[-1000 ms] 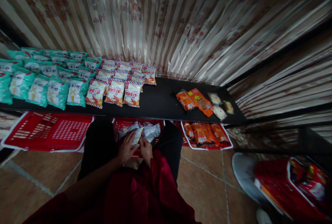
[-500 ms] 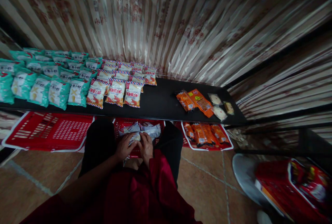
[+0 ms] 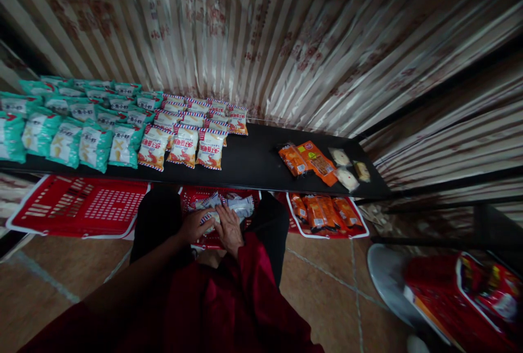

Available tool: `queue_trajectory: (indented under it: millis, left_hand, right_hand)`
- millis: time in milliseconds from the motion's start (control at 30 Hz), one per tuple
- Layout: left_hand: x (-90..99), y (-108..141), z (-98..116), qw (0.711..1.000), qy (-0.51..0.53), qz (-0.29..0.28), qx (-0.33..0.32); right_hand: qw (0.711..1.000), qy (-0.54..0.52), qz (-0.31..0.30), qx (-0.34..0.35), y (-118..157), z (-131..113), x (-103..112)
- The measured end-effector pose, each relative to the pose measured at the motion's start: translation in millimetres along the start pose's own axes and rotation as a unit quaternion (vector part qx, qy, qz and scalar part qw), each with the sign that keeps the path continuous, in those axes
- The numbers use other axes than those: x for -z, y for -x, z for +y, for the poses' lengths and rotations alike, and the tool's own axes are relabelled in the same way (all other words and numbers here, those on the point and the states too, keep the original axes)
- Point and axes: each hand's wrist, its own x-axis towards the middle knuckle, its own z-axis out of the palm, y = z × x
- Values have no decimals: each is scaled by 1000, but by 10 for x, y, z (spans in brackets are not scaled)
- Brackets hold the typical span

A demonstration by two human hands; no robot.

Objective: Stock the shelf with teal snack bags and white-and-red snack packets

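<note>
Between my knees, a red basket [image 3: 188, 198] holds several white snack bags [image 3: 243, 206]. My left hand [image 3: 196, 226] is closed round the left side of one small white bag [image 3: 208, 218] over this basket. Against the right side of the same bag lies my right hand [image 3: 229, 229], its fingers stretched out and close together. Above the basket, on the black shelf [image 3: 253, 159], white and orange snack bags [image 3: 183, 145] stand in rows, with teal bags [image 3: 96, 146] to their left.
Orange packets [image 3: 312, 162] and small clear packets [image 3: 347, 178] lie on the shelf's right part. Below are a red basket [image 3: 110, 208] at left and one with orange packets [image 3: 322, 214] at right. A grey stool [image 3: 386, 274] stands lower right. Behind hangs a striped curtain [image 3: 245, 42].
My right hand has flattened, its fingers now extended over the bag. My left hand has shifted slightly left. The shelf goods stay in place while the view moves a little.
</note>
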Motion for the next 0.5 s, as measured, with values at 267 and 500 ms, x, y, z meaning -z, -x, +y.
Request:
queue_trajectory:
  millis: [267,500]
  left_hand:
    - [81,-77,20,1000,18,-21,-8]
    - [49,-153,-65,997,81,10,12]
  right_hand:
    - [999,-31,32,-5,-9,-19,28]
    - [998,-21,46,-39,12,-37,29]
